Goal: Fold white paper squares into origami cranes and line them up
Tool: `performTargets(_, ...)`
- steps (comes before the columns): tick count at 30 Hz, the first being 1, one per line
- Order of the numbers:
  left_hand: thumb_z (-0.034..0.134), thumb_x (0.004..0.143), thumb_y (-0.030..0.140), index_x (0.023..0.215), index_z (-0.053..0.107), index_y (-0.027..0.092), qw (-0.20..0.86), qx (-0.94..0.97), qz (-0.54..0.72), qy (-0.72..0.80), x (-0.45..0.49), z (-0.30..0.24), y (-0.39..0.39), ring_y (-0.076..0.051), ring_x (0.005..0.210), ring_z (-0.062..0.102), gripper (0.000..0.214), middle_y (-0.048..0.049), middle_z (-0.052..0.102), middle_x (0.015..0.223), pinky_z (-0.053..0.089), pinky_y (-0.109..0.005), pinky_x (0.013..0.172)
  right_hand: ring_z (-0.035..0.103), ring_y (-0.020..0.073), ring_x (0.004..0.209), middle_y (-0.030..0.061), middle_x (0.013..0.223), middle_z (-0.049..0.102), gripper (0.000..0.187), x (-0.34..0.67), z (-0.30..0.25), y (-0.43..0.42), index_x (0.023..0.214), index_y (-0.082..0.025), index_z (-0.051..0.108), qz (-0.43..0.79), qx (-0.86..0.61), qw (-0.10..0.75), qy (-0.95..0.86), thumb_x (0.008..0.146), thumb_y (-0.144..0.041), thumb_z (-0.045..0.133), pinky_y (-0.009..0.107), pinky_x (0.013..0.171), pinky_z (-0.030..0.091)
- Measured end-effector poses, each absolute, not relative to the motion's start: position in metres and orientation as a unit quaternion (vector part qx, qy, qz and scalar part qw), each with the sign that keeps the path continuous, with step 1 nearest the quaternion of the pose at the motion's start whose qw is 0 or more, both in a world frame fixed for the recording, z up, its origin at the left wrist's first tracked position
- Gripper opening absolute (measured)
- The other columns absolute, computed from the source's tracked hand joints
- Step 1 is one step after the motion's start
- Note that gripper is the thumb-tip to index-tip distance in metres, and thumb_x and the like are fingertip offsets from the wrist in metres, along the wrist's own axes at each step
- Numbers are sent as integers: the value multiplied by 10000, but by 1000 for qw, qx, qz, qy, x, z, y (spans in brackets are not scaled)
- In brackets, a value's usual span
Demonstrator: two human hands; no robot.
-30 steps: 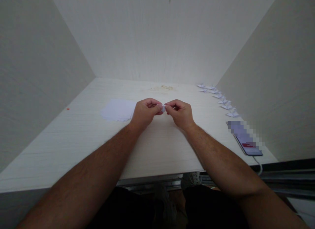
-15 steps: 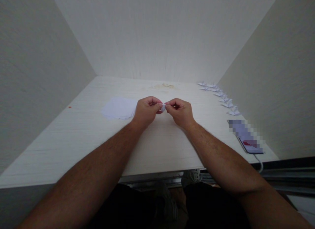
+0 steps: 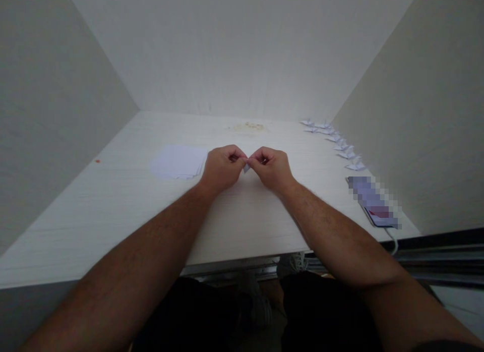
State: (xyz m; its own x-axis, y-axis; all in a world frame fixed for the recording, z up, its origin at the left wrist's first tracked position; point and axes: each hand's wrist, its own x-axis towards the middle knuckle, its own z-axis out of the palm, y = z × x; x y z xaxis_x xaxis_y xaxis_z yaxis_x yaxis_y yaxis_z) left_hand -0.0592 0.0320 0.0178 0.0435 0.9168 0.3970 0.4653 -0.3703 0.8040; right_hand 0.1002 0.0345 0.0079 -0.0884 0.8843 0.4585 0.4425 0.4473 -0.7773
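Note:
A small folded piece of white paper (image 3: 246, 167) is pinched between both hands over the middle of the pale wooden table (image 3: 124, 216). My left hand (image 3: 221, 166) grips its left side with curled fingers. My right hand (image 3: 271, 167) grips its right side, fingers curled too, knuckles nearly touching the other hand. Most of the paper is hidden by the fingertips. A stack of white paper sheets (image 3: 177, 162) lies flat just left of my left hand.
A row of several small folded paper figures (image 3: 338, 145) runs along the right wall. A phone (image 3: 374, 203) with a cable lies near the table's right front corner. A yellowish stain (image 3: 247, 126) marks the far middle. Walls close in on three sides.
Both hands have drawn closer together around the paper, so less of it shows. The view has shifted slightly; the hands stay over the same spot.

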Motion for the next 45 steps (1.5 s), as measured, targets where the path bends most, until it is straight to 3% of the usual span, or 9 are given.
performTargets(4, 647, 720, 181, 665, 679, 170, 232, 664, 481, 523, -55, 14, 33, -122, 564, 529, 65, 6, 644, 603, 386, -264, 550, 473, 96, 550, -32, 574, 595, 170, 97, 9, 32, 650, -179, 633, 224, -488, 479, -694, 785, -257, 701, 254, 544, 350)
performTargets(15, 632, 728, 184, 655, 677, 171, 236, 662, 467, 537, -54, 15, 34, -130, 575, 519, 87, 1, 617, 579, 403, -270, 570, 537, 120, 577, -1, 595, 627, 138, 100, 3, 44, 678, -174, 668, 302, -504, 466, -662, 769, -277, 672, 248, 541, 407)
performTargets(19, 683, 711, 203, 669, 675, 163, 353, 604, 501, 509, -53, 14, 34, -129, 579, 563, 58, -14, 647, 610, 456, -255, 564, 515, 110, 546, -11, 565, 608, 126, 101, 4, 46, 651, -179, 649, 317, -504, 487, -639, 741, -259, 686, 231, 497, 384)
performTargets(24, 705, 706, 208, 892, 677, 153, 556, 509, 500, 425, -57, 17, 35, -172, 652, 690, 197, -50, 701, 747, 523, -255, 537, 446, 69, 429, -38, 534, 583, 124, 102, 6, 47, 693, -172, 637, 407, -487, 513, -578, 766, -259, 689, 213, 421, 349)
performTargets(28, 714, 709, 196, 956, 668, 177, 588, 491, 499, 405, -59, 18, 34, -160, 644, 698, 252, -22, 686, 734, 539, -239, 521, 461, 68, 416, -52, 554, 580, 105, 102, 5, 48, 810, -169, 646, 433, -456, 507, -589, 800, -271, 673, 216, 414, 365)
performTargets(32, 719, 719, 176, 957, 685, 178, 590, 474, 516, 401, -59, 19, 34, -120, 600, 656, 241, 6, 656, 701, 568, -241, 541, 591, 89, 531, -74, 625, 593, 283, 99, 2, 49, 976, -198, 589, 429, -414, 527, -606, 745, -267, 739, 199, 475, 418)
performTargets(35, 717, 726, 169, 951, 696, 166, 593, 468, 518, 401, -59, 20, 33, -118, 611, 657, 226, -8, 675, 730, 577, -243, 548, 625, 105, 591, -69, 633, 585, 264, 98, 0, 49, 894, -213, 552, 410, -422, 540, -602, 734, -279, 751, 203, 504, 439)
performTargets(42, 742, 730, 208, 935, 701, 159, 605, 473, 503, 398, -59, 17, 33, -174, 708, 717, 215, -52, 721, 848, 586, -266, 549, 483, 85, 488, -68, 543, 522, 175, 97, 3, 47, 748, -222, 540, 336, -480, 560, -586, 808, -298, 686, 218, 469, 397)
performTargets(45, 749, 729, 220, 930, 701, 160, 605, 471, 504, 398, -59, 14, 35, -177, 732, 715, 216, -55, 721, 848, 606, -292, 586, 529, 94, 530, -43, 593, 585, 121, 96, 4, 43, 765, -213, 593, 339, -461, 557, -602, 822, -294, 663, 228, 512, 444)
